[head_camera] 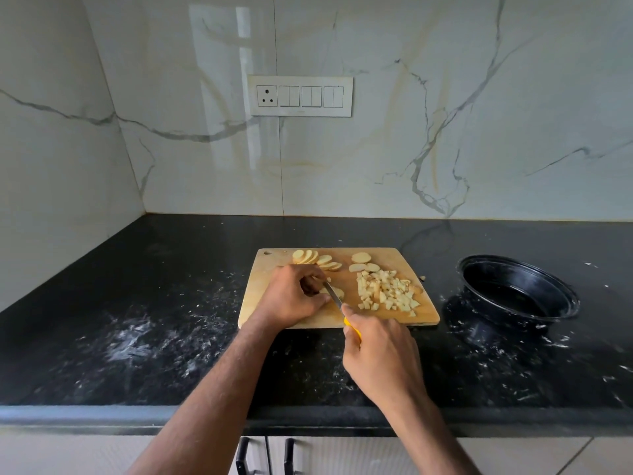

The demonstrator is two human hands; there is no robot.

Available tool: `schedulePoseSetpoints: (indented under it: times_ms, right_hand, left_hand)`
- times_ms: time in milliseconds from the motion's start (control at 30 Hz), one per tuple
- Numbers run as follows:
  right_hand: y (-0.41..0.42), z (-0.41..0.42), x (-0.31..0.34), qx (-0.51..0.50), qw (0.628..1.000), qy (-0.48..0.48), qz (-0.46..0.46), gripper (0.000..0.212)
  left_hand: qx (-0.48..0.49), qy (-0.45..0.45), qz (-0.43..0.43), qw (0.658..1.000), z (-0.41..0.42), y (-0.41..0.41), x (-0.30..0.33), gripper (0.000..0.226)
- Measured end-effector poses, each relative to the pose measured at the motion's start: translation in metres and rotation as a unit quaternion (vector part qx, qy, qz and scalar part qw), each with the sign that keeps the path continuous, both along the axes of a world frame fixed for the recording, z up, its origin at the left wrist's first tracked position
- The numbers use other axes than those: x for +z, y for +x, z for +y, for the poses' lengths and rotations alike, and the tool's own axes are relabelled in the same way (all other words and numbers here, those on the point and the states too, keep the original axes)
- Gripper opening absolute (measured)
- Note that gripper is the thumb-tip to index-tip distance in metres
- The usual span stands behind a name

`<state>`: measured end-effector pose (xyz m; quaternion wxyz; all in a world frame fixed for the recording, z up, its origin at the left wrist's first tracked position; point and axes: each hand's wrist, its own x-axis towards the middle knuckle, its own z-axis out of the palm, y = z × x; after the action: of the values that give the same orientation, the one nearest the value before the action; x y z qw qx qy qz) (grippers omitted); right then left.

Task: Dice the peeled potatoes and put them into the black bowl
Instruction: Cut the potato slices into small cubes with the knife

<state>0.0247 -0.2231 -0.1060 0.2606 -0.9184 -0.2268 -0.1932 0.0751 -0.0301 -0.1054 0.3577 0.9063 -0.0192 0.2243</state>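
Observation:
A wooden cutting board (274, 269) lies on the black counter. My left hand (294, 296) curls its fingers over a stack of potato slices (338, 292) near the board's middle. My right hand (380, 354) grips a yellow-handled knife (334, 296), whose blade lies against those slices. Round potato slices (315, 259) fan out along the board's far edge, with two or three more slices (363, 262) to their right. A heap of diced potato (387, 291) covers the board's right part. The black bowl (517, 289) stands empty to the right of the board.
White smears and specks mark the black counter (154, 320), most thickly to the left of the board. One small potato bit (422, 278) lies off the board's right edge. A marble wall with a switch panel (300, 96) rises behind. Cabinet handles (243, 454) show below the counter edge.

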Motion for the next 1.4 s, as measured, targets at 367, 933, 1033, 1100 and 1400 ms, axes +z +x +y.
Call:
schedulePoseSetpoints:
  times_ms: [367, 933, 1033, 1100, 1400]
  right_hand:
    - [0.012, 0.011, 0.007, 0.024, 0.998, -0.054, 0.031, 0.032]
    - [-0.019, -0.022, 0.003, 0.023, 0.996, -0.077, 0.043, 0.044]
    - [-0.020, -0.030, 0.009, 0.000, 0.997, -0.063, 0.043, 0.041]
    - [-0.021, -0.031, 0.012, -0.012, 0.999, -0.026, 0.036, 0.038]
    - [-0.003, 0.004, 0.007, -0.007, 1.000, 0.029, 0.006, 0.041]
  left_hand:
    - [-0.015, 0.008, 0.006, 1.000, 0.001, 0.001, 0.001, 0.029]
    - [-0.066, 0.059, -0.002, 0.996, -0.002, 0.000, 0.000, 0.017]
    - [-0.045, 0.026, 0.001, 0.999, -0.001, 0.001, -0.001, 0.019]
    - [-0.032, -0.010, 0.012, 0.999, 0.001, 0.000, -0.001, 0.023]
    - [-0.019, -0.031, 0.002, 0.999, 0.003, -0.003, 0.003, 0.026]
